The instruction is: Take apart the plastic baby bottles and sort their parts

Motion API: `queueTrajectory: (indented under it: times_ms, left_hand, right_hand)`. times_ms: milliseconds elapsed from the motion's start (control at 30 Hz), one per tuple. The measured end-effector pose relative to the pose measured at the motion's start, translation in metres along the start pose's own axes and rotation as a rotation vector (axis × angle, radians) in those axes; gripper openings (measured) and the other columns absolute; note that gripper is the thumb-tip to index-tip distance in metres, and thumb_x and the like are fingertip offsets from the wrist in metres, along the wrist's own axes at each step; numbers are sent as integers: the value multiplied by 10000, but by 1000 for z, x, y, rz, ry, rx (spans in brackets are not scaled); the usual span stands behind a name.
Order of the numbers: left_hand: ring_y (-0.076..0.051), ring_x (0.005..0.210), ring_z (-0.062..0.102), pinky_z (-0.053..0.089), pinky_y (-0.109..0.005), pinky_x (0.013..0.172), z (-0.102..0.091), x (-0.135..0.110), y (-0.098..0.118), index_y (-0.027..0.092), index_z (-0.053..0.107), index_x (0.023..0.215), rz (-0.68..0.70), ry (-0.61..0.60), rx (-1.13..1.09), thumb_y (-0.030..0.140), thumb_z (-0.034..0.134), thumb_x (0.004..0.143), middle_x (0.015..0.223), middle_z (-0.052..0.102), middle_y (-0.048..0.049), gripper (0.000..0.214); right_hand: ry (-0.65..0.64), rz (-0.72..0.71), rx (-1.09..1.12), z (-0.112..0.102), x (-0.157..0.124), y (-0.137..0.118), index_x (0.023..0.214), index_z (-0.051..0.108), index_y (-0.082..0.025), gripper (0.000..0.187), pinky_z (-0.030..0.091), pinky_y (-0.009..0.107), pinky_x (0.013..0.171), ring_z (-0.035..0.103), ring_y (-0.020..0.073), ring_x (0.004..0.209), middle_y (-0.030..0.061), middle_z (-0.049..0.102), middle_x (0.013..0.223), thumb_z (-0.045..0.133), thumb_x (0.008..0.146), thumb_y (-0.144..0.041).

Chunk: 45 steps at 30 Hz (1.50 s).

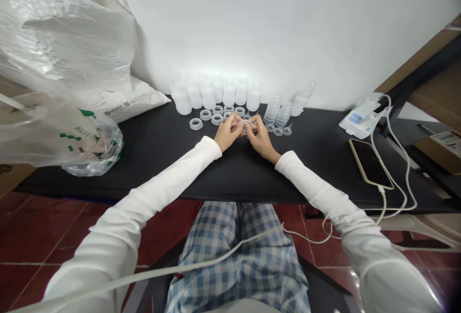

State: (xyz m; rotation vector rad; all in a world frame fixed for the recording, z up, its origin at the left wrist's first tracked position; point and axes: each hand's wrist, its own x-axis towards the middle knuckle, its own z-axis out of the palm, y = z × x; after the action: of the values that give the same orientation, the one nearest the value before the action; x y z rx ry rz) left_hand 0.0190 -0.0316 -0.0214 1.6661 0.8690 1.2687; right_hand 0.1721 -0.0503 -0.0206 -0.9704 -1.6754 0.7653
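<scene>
Plastic bottles (208,97) and rings (206,114) beyond the hands (227,133) (260,136)

We see a black desk (151,152) against a white wall (270,25). On its left sits a large clear plastic bag (61,73) with green print, leaning against a white sack (126,102). On the right, a smartphone (369,164) lies face up beside a white cable (406,174), which runs from a white packet (360,118) and drops past the desk edge above the red tile floor (46,236).

The clear plastic piece (245,128) between the fingers (234,126) is mostly hidden by them; the white bottles (209,96) beyond the fingers are blurred by glare.
</scene>
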Motion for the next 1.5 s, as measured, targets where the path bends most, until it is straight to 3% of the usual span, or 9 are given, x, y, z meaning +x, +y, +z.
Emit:
queueTrajectory:
  times_ms: [133,300,567,833,1000,1300,1500]
  left_hand:
    - [-120,533,558,466,-273,573,1,-2,5,228,503,836,49,8,60,409,677,896,588,536,54,259]
    - [-115,531,567,477,-268,548,1,-1,4,226,502,837,38,2,37,436,707,865,605,560,52,295]
    - [-108,484,559,374,-218,434,1,0,-3,233,489,907,-31,-45,-34,603,638,877,567,575,56,400]
    - [-106,558,613,454,-228,526,-1,4,-13,223,443,921,-45,-123,-49,578,658,870,709,669,20,419]
    - [-121,606,651,519,-260,594,0,4,-16,215,439,929,-57,-95,-19,502,651,901,767,671,10,358]
    - [-132,572,608,451,-261,556,2,2,-9,229,458,924,-33,-66,-46,597,613,893,631,623,36,400]
    - [-111,548,550,389,-236,497,0,1,-9,234,471,1002,-18,-112,-95,608,661,852,691,626,35,445]
  right_hand:
    - [-7,2,-61,-1,-2,-1,909,403,-278,409,405,323,514,488,148,517,-45,519,615,453,959,-680]
    - [-29,0,6,-1,-2,0,910,412,-273,418,418,320,522,519,150,532,-39,551,632,484,946,-683]
    - [-68,78,79,-2,-1,0,923,415,-277,441,471,322,551,557,150,566,-40,598,665,504,922,-709]
    - [-57,48,50,0,-1,-2,874,402,-282,397,434,311,511,546,141,513,-43,618,636,531,924,-654]
    - [-62,69,83,1,0,0,875,409,-272,402,426,282,506,549,122,510,-51,628,639,574,905,-637]
    - [-75,96,144,0,2,3,915,406,-266,480,496,282,557,596,127,587,-52,607,670,550,886,-723]
    - [-55,81,136,-2,2,3,966,399,-276,469,551,329,648,632,158,693,-34,592,739,539,893,-718]
